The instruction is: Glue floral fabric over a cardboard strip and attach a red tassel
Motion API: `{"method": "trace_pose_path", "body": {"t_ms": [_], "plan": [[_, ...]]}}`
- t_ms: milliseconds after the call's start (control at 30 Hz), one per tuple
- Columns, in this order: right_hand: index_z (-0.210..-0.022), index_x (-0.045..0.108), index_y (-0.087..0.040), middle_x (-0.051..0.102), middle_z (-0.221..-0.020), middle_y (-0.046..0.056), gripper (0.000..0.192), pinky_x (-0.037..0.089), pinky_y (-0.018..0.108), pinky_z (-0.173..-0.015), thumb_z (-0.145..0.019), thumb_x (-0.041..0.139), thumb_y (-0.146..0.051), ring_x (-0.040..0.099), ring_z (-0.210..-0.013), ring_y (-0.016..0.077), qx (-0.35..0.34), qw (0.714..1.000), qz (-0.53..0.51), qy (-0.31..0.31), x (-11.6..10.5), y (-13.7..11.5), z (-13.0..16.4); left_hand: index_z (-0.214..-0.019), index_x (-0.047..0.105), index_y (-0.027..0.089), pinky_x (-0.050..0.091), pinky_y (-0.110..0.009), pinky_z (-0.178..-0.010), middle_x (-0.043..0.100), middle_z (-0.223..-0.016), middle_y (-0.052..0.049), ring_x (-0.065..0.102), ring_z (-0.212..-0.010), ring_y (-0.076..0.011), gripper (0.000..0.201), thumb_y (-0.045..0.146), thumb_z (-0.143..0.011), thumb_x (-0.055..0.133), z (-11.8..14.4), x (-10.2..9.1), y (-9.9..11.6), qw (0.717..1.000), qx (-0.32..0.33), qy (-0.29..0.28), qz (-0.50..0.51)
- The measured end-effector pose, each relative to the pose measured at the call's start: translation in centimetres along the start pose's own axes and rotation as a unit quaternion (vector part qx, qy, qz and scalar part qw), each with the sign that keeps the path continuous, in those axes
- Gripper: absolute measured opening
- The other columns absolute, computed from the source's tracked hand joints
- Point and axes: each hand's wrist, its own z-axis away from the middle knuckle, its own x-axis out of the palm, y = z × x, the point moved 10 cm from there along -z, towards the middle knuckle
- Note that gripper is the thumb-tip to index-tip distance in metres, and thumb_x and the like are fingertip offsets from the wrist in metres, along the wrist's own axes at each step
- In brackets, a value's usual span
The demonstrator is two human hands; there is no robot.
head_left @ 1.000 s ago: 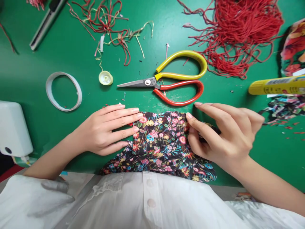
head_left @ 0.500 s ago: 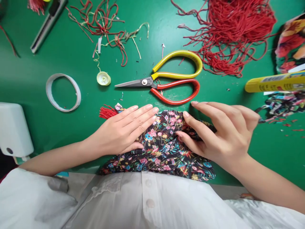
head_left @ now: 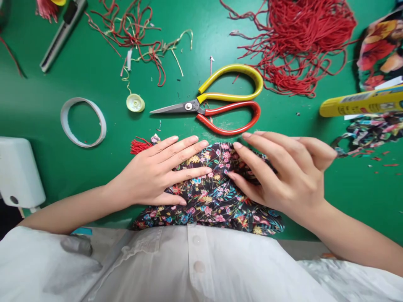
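Two bare hands worked at a black floral cloth [head_left: 214, 199] that lay bunched on the green table [head_left: 88, 79], close against the person's white shirt [head_left: 157, 264]. The left hand [head_left: 151, 176] lay flat, palm down and fingers spread, on the cloth's left part. Near its index finger sat a small red tassel [head_left: 140, 146]. The right hand [head_left: 286, 176] was curved, its thumb and index fingertip apart at the cloth's folded right side; whether they gripped any fabric, I could not tell. Just beyond the cloth lay scissors [head_left: 198, 109] with one yellow and one red handle, tips pointing left. Left of them were a pale yellow disc [head_left: 135, 103] and a white ring [head_left: 65, 121]. Farther out, a tangle of threads [head_left: 135, 35] and a cutter [head_left: 59, 42] lay on the left, a heap of red cords [head_left: 311, 37] and a yellow tube [head_left: 355, 103] on the right.
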Motion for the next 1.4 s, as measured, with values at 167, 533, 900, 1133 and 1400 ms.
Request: {"method": "trace_pose_path", "body": {"t_ms": [167, 533, 900, 1133, 1400], "plan": [[-0.137, 0.057, -0.016, 0.063, -0.135, 0.007, 0.044, 0.048, 0.036, -0.101, -0.095, 0.058, -0.031, 0.061, -0.123, 0.0229, -0.122, 0.988, -0.072, -0.056, 1.0, -3.1, -0.3, -0.148, 0.039, 0.026, 0.023, -0.047, -0.121, 0.031, -0.161, -0.014, 0.028, -0.149, -0.0306, 0.078, 0.069, -0.085, 0.053, 0.0, 0.0, 0.0, 1.000, 0.006, 0.004, 0.013], [-0.133, 0.060, -0.015, 0.057, -0.141, 0.012, 0.045, 0.047, 0.041, -0.111, -0.095, 0.059, -0.039, 0.051, -0.135, 0.0257, -0.121, 0.976, -0.150, -0.099, 2.4, -2.2, -0.1, -0.146, 0.041, 0.027, 0.024, -0.047, -0.121, 0.031, -0.160, -0.014, 0.027, -0.150, -0.0302, 0.078, 0.070, -0.082, 0.055, 0.0, 0.1, -0.1, 1.000, 0.007, 0.006, 0.008], [-0.140, 0.052, -0.032, 0.046, -0.152, 0.004, 0.047, 0.039, 0.046, -0.116, -0.094, 0.061, -0.031, 0.040, -0.143, 0.0243, -0.080, 0.975, -0.154, -0.139, 2.7, -0.4, 1.3, -0.147, 0.040, 0.030, 0.025, -0.049, -0.120, 0.030, -0.161, -0.012, 0.028, -0.149, -0.0313, 0.076, 0.067, -0.084, 0.057, 0.1, 0.0, -0.1, 1.000, 0.009, 0.010, 0.014], [-0.136, 0.054, -0.043, 0.042, -0.154, -0.005, 0.043, 0.033, 0.051, -0.118, -0.094, 0.059, -0.039, 0.038, -0.144, 0.0285, -0.071, 0.969, -0.164, -0.173, 3.2, 0.5, 1.3, -0.140, 0.049, 0.027, 0.030, -0.055, -0.117, 0.030, -0.161, -0.015, 0.030, -0.148, -0.0349, 0.065, 0.056, -0.084, 0.064, -0.2, -0.7, 0.2, 0.999, -0.008, -0.001, 0.032], [-0.132, 0.058, -0.044, 0.045, -0.152, -0.007, 0.041, 0.031, 0.050, -0.119, -0.092, 0.062, -0.041, 0.042, -0.142, 0.0279, -0.059, 0.970, -0.177, -0.154, 3.0, 0.6, 1.2, -0.108, 0.067, 0.010, 0.054, -0.039, -0.098, 0.071, -0.119, -0.013, 0.064, -0.115, -0.0244, 0.022, 0.020, -0.092, 0.057, -2.3, -3.2, 3.4, 0.988, 0.052, 0.147, -0.018]]}}
